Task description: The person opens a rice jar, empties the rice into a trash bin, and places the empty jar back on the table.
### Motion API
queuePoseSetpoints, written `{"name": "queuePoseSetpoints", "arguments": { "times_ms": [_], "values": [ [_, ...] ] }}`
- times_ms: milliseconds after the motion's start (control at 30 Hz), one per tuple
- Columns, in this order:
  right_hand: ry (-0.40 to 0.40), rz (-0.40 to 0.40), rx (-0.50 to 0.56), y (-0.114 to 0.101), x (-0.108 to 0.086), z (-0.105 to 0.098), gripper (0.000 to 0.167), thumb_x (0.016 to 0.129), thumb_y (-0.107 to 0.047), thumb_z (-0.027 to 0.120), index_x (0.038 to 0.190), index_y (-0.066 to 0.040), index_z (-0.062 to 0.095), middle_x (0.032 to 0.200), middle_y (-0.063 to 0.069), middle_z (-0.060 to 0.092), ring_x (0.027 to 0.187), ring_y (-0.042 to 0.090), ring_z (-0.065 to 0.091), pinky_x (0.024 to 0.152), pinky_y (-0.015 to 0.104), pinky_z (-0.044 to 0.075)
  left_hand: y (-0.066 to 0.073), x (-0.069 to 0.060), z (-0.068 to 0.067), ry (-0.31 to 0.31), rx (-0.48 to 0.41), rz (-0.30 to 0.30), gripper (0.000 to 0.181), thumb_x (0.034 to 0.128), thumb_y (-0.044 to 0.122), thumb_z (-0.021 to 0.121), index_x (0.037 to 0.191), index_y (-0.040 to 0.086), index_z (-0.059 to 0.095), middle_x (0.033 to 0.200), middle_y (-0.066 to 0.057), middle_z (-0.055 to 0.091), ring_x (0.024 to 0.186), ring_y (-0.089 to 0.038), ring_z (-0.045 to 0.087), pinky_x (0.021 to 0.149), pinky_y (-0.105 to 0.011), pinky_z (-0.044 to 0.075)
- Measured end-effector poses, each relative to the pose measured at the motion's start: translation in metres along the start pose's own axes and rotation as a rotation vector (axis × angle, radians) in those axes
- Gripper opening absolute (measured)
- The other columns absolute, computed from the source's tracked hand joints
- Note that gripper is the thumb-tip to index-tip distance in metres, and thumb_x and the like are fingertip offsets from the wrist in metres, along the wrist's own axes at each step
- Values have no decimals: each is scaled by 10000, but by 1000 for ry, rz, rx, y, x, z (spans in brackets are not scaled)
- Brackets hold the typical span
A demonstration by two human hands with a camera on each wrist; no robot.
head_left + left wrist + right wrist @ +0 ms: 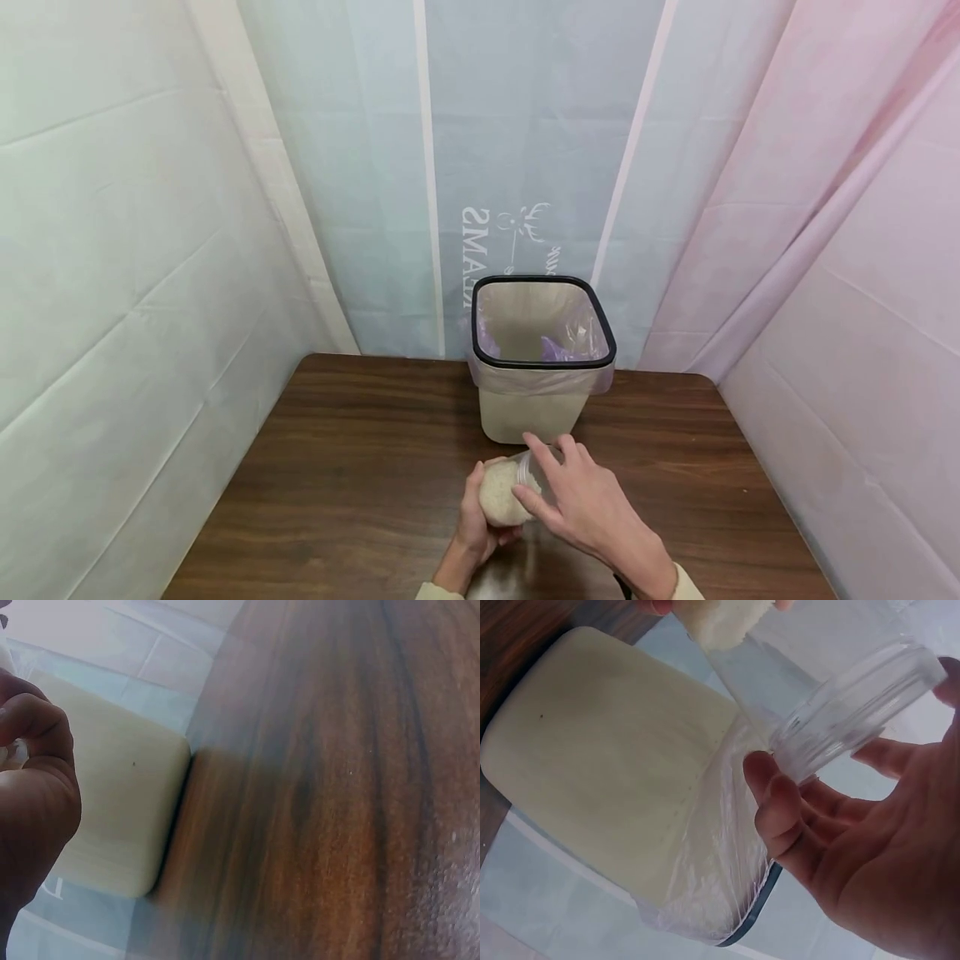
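Note:
A clear jar (501,493) partly filled with white, rice-like grains is held tilted low over the table, just in front of the bin. My left hand (474,515) grips its base end, the fingers wrapped round the side. At the other end, my right hand (592,504) has its thumb and fingers around the clear ridged lid (862,705). The grains (721,619) lie toward the base in the right wrist view, leaving see-through space below the lid. In the left wrist view my left hand (37,787) shows curled fingers, with most of the jar out of frame.
Behind the hands stands a cream bin (525,414) with a black rim (543,364) and a thin purplish liner bag (558,350). The dark wood table (360,467) reaches back to hanging cloth (525,125). White cloth (127,292) hangs at the left.

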State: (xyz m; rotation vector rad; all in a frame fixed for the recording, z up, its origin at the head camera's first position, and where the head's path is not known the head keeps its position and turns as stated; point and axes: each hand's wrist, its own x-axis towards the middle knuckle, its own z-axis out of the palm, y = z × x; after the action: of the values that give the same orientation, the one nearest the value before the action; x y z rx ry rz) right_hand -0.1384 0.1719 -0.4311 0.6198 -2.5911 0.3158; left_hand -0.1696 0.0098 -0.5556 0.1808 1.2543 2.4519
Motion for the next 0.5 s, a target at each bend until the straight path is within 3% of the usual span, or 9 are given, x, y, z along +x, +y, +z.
{"name": "queuePoseSetpoints", "arguments": {
  "times_ms": [233, 500],
  "values": [
    [28, -92, 71, 1, 1, -4, 560, 841, -451, 712, 1328, -205, 591, 1095, 52, 571, 925, 205, 571, 495, 218, 425, 1, 0, 2, 13, 14, -15, 539, 1011, 595, 175, 1283, 232, 467, 743, -2, 627, 447, -103, 516, 364, -215, 345],
    [46, -218, 62, 3, 0, -6, 495, 848, -401, 697, 1287, -191, 607, 1187, 85, 569, 954, 200, 560, 608, 296, 520, 2, -1, -1, 23, 17, -27, 538, 1003, 614, 190, 1294, 245, 452, 781, -15, 627, 459, -110, 522, 365, -213, 340]
  ]
}}
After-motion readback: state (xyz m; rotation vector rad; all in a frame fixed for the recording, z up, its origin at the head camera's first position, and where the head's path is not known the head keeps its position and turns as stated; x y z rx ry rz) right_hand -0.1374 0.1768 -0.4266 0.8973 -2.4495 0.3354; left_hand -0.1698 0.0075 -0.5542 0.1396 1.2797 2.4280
